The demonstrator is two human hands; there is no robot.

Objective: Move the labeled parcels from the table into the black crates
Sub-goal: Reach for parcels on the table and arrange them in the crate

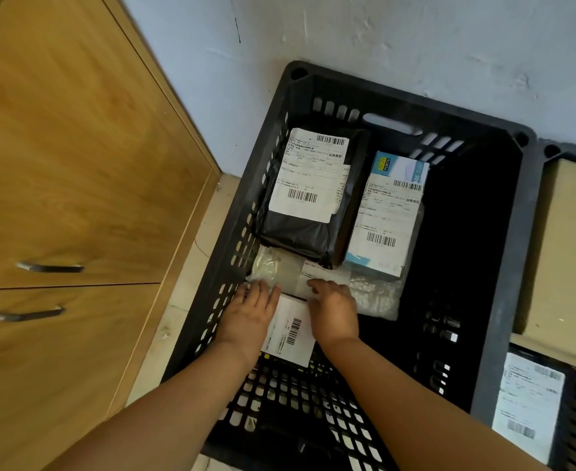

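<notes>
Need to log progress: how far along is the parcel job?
Done: a black bag parcel and a blue box lie in the crate. In hand: both the left hand and right hand are setting down a white parcel. What is left cannot be told: the table is out of view.
</notes>
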